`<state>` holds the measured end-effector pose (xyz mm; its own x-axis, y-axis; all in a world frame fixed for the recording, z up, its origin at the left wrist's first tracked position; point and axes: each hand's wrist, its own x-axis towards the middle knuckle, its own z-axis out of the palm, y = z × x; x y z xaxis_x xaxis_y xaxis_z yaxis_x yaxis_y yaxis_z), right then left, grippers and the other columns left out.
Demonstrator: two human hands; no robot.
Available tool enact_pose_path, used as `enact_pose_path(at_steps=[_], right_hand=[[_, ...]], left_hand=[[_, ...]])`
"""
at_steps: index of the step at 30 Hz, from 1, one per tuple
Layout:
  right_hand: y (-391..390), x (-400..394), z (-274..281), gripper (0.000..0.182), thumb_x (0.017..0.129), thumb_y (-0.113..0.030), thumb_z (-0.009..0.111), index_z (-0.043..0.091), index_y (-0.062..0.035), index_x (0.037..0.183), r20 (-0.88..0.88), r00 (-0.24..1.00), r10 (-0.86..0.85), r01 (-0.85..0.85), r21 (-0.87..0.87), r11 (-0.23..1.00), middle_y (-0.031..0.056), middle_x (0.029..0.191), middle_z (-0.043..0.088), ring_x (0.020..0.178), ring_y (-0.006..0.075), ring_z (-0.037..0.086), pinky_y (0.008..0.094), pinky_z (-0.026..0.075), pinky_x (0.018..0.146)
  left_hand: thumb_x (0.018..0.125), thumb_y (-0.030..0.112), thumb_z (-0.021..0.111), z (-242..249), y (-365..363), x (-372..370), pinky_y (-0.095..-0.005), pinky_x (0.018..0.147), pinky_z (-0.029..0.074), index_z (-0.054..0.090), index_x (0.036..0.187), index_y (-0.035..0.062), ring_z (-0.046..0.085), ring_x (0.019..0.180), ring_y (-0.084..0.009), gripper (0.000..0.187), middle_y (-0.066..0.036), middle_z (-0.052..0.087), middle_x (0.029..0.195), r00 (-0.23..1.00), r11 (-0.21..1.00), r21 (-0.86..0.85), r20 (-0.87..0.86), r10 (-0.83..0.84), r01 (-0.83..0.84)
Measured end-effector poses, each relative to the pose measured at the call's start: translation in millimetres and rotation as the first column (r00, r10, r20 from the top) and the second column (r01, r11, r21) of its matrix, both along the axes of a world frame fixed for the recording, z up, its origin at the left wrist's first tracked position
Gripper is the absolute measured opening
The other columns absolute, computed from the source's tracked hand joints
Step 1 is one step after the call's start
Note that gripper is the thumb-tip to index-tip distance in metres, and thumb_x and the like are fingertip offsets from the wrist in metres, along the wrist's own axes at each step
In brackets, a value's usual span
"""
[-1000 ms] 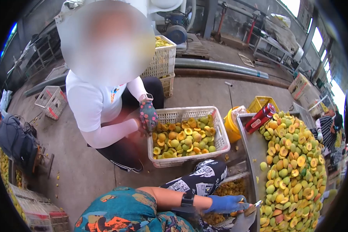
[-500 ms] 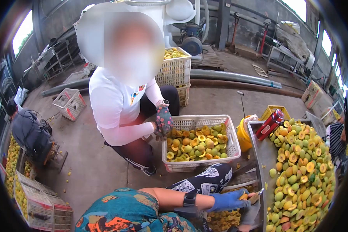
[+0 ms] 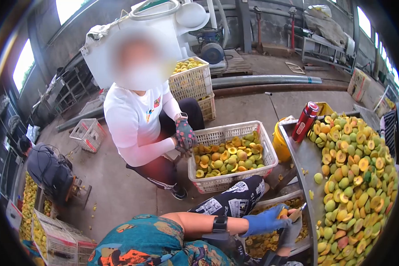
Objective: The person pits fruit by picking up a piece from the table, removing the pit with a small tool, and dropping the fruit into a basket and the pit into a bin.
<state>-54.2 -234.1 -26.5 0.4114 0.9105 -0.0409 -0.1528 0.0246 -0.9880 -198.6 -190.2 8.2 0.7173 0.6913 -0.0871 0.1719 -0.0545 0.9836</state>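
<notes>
My left hand [image 3: 262,221], in a blue glove, is closed around a yellow-orange piece of stone fruit [image 3: 282,213]. Close beside it, my right hand [image 3: 291,230] wears a grey glove and grips a small knife-like tool [image 3: 303,207] with a shiny metal tip; the grip is partly hidden. Both hands are near the left edge of a metal-rimmed table [image 3: 302,170] heaped with green and yellow fruit [image 3: 348,186], many halved. Below my hands sits a crate [image 3: 300,195] holding cut fruit pieces.
Facing me, a gloved person [image 3: 139,119] sits beside a white crate [image 3: 232,178] of halved fruit. A red thermos [image 3: 305,122] stands on the table corner by a yellow bucket [image 3: 281,144]. Stacked crates [image 3: 190,84] are behind; another person [image 3: 48,170] works at far left.
The view has turned, so the scene is shifted and tilted. My hands stay close together, still holding the fruit and the tool. The person opposite keeps nearly the same pose.
</notes>
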Motion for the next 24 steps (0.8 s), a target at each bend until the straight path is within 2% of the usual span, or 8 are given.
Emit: enact_pose_path(at_steps=[2, 3, 9, 16, 19, 21, 24], right_hand=[[-2.6, 0.8, 2.3, 0.028, 0.07, -0.003, 0.071, 0.054, -0.0078, 0.091, 0.0, 1.0, -0.014, 0.014, -0.016, 1.0, 0.0007, 0.081, 0.053, 0.066, 0.0098, 0.053, 0.0235, 0.045, 0.061], [-3.1, 1.2, 2.8, 0.028, 0.069, -0.003, 0.071, 0.054, -0.0081, 0.09, 0.003, 1.0, -0.021, 0.021, 0.001, 1.0, 0.0006, 0.081, 0.052, 0.066, 0.0099, 0.053, 0.0236, 0.045, 0.06], [-10.2, 3.3, 7.9, 0.028, 0.07, -0.002, 0.071, 0.053, -0.0087, 0.091, -0.032, 0.999, -0.006, 0.005, -0.003, 1.0, 0.0, 0.084, 0.051, 0.07, 0.0098, 0.052, 0.0241, 0.045, 0.064], [-19.9, 0.8, 6.8, 0.027, 0.071, -0.001, 0.069, 0.053, -0.0085, 0.091, -0.03, 0.999, -0.042, 0.043, 0.044, 0.998, -0.0002, 0.085, 0.051, 0.07, 0.0099, 0.053, 0.024, 0.046, 0.064], [-24.2, 1.8, 5.0, 0.027, 0.071, -0.001, 0.069, 0.053, -0.0085, 0.091, -0.024, 0.998, -0.053, 0.054, 0.042, 0.998, -0.0002, 0.085, 0.051, 0.071, 0.0101, 0.053, 0.024, 0.046, 0.064], [-24.8, 1.9, 4.3, 0.027, 0.071, -0.001, 0.069, 0.053, -0.0085, 0.091, -0.005, 0.998, -0.06, 0.06, 0.04, 0.997, -0.0002, 0.085, 0.051, 0.071, 0.0101, 0.053, 0.024, 0.046, 0.065], [-26.9, 0.5, 5.2, 0.027, 0.071, -0.001, 0.07, 0.053, -0.0086, 0.091, -0.045, 0.997, -0.059, 0.061, 0.043, 0.997, -0.0001, 0.084, 0.051, 0.072, 0.0102, 0.054, 0.0242, 0.046, 0.064]], left_hand=[[0.094, 0.038, 0.057, 1.6, -2.6, 2.9, -0.0341, 0.091, 0.043, 0.04, 0.134, 0.0069, 0.052, 0.103, -0.0194, 0.053, -0.014, 0.055, 0.114, 0.999, 0.99, -0.14, 0.029, 0.028, -0.023], [0.094, 0.036, 0.057, 7.6, -5.2, 3.5, -0.0334, 0.093, 0.043, 0.04, 0.134, 0.0064, 0.051, 0.105, -0.0185, 0.052, -0.013, 0.055, 0.115, 0.999, 0.987, -0.154, 0.023, 0.042, -0.038], [0.094, 0.034, 0.057, 8.9, -13.6, 7.6, -0.0329, 0.094, 0.042, 0.04, 0.134, 0.005, 0.052, 0.104, -0.0186, 0.052, -0.012, 0.056, 0.112, 0.996, 0.995, -0.046, 0.015, 0.084, -0.083], [0.094, 0.032, 0.058, 15.1, -21.2, 4.8, -0.034, 0.094, 0.042, 0.04, 0.133, 0.0046, 0.052, 0.105, -0.0197, 0.051, -0.014, 0.056, 0.113, 0.999, 0.997, -0.061, 0.03, 0.039, -0.037], [0.093, 0.035, 0.058, 13.5, -23.6, 5.3, -0.0349, 0.094, 0.043, 0.04, 0.133, 0.0045, 0.053, 0.104, -0.0205, 0.053, -0.014, 0.056, 0.112, 0.999, 0.998, -0.062, 0.027, 0.021, -0.02], [0.092, 0.038, 0.059, 11.7, -25.3, 5.4, -0.0358, 0.093, 0.043, 0.039, 0.133, 0.0044, 0.054, 0.105, -0.022, 0.057, -0.016, 0.056, 0.115, 0.998, 0.999, 0.011, 0.043, 0.053, -0.054], [0.091, 0.041, 0.06, 16.2, -24.1, 3.4, -0.0367, 0.094, 0.043, 0.038, 0.135, 0.0044, 0.055, 0.109, -0.0242, 0.061, -0.019, 0.055, 0.119, 0.999, 0.999, -0.038, -0.014, 0.031, -0.032]])
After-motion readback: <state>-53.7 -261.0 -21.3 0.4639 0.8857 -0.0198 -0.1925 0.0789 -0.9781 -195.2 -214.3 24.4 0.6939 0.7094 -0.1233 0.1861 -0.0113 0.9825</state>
